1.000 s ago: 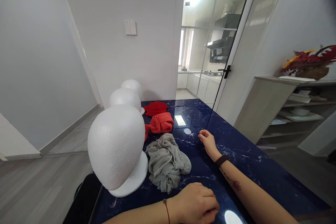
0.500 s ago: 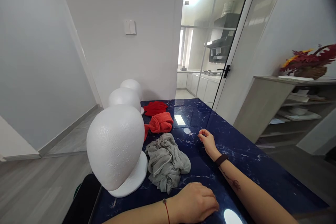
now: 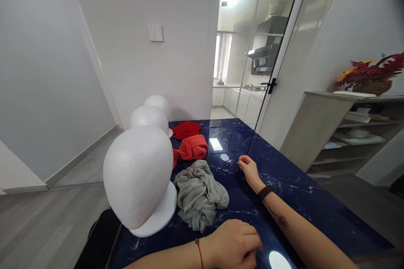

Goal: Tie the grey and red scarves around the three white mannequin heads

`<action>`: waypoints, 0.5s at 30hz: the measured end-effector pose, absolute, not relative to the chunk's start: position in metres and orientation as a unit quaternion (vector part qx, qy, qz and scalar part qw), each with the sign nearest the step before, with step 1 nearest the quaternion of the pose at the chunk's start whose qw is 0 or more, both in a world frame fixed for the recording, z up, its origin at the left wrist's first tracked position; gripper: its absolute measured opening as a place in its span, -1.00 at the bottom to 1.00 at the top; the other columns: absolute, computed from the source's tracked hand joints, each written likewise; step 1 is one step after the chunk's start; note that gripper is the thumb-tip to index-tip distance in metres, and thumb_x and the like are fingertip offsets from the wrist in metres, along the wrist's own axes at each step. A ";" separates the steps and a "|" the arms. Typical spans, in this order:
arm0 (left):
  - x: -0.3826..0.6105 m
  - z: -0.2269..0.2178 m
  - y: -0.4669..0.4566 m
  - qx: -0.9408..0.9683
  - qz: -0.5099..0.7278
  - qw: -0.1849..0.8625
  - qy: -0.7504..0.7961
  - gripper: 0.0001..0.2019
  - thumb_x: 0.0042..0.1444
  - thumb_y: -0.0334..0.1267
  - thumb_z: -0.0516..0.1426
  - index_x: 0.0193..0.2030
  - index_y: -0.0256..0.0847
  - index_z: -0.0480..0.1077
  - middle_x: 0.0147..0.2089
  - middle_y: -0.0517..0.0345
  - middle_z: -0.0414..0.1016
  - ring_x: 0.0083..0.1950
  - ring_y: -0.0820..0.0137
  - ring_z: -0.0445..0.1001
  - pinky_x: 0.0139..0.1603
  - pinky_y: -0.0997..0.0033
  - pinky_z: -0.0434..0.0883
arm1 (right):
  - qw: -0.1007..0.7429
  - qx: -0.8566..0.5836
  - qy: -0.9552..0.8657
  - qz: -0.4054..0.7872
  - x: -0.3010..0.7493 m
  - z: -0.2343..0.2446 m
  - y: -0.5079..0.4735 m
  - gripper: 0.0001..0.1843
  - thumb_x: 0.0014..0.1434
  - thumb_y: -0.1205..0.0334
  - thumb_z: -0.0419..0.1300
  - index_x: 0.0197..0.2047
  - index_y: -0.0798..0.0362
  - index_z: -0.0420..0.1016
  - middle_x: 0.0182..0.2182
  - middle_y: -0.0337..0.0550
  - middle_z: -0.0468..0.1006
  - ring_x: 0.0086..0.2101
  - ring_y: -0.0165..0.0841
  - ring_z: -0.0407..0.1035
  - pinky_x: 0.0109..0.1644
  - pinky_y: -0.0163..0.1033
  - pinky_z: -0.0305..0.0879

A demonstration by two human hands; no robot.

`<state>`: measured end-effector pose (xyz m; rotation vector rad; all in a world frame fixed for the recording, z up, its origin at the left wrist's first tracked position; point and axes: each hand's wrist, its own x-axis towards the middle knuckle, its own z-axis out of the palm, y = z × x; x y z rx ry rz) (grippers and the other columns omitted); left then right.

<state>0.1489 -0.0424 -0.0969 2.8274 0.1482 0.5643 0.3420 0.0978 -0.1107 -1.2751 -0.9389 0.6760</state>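
Observation:
My left hand (image 3: 236, 241) lies palm down at the table's near edge, fingers curled under, with no object visible in it. A crumpled grey scarf (image 3: 202, 195) is just beyond it, untouched. Farther right, my right hand (image 3: 250, 170) rests on the tabletop with its fingers bent inward and nothing seen in them. A white foam mannequin head (image 3: 139, 172) stands on its round base left of the grey scarf. Two more foam heads, a middle one (image 3: 150, 117) and a far one (image 3: 158, 104), stand behind it. Beside them lie a bunched orange-red scarf (image 3: 194, 147) and a red scarf (image 3: 187, 130).
The dark blue marbled table (image 3: 271, 151) reaches toward the wall and a glass door (image 3: 246, 50). A black object (image 3: 101, 239) sits beside the table's left edge. On the right stands a shelf unit (image 3: 303, 130) with a basket of artificial flowers (image 3: 374, 86) on top.
The fingers of my left hand have shifted slightly, showing a small gap below them. My right hand, the scarves and the foam heads stay in place.

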 end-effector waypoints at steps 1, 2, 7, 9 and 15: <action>0.149 -0.096 -0.043 0.970 0.199 0.129 0.050 -0.84 0.04 -0.32 0.05 -0.19 -0.21 0.29 -0.21 0.16 0.48 -0.23 0.43 0.44 -0.21 0.47 0.33 | 0.652 -0.561 -0.413 0.299 0.342 -0.111 0.098 -0.80 -0.28 0.20 0.20 -0.49 0.06 0.35 -0.61 -0.34 0.27 -0.61 -0.49 0.08 -0.55 -0.33 -0.01; 0.149 -0.094 -0.043 0.970 0.202 0.129 0.048 -0.84 0.06 -0.30 0.06 -0.19 -0.21 0.28 -0.21 0.15 0.48 -0.23 0.43 0.44 -0.21 0.48 0.34 | 0.652 -0.560 -0.413 0.300 0.342 -0.111 0.098 -0.81 -0.28 0.21 0.20 -0.49 0.06 0.34 -0.61 -0.34 0.27 -0.60 -0.49 0.08 -0.55 -0.33 -0.01; 0.148 -0.090 -0.044 0.973 0.198 0.111 0.049 -0.87 0.16 -0.21 0.05 -0.20 -0.20 0.27 -0.24 0.18 0.46 -0.24 0.46 0.42 -0.24 0.50 0.33 | 0.654 -0.555 -0.414 0.304 0.343 -0.112 0.098 -0.81 -0.27 0.22 0.18 -0.48 0.06 0.34 -0.59 -0.35 0.27 -0.60 -0.50 0.08 -0.53 -0.34 0.00; 0.148 -0.090 -0.044 0.972 0.202 0.108 0.050 -0.89 0.19 -0.23 0.04 -0.20 -0.21 0.26 -0.23 0.20 0.46 -0.24 0.48 0.42 -0.22 0.53 0.33 | 0.654 -0.556 -0.413 0.304 0.343 -0.111 0.098 -0.81 -0.27 0.21 0.18 -0.48 0.06 0.34 -0.60 -0.35 0.27 -0.60 -0.50 0.08 -0.53 -0.34 0.00; 0.149 -0.090 -0.043 0.973 0.207 0.083 0.061 -0.84 0.25 -0.19 -0.02 -0.28 -0.22 0.26 -0.30 0.18 0.45 -0.31 0.49 0.40 -0.29 0.53 0.32 | 0.651 -0.561 -0.414 0.302 0.343 -0.111 0.098 -0.80 -0.28 0.21 0.19 -0.48 0.06 0.34 -0.59 -0.33 0.28 -0.60 -0.50 0.08 -0.54 -0.34 -0.01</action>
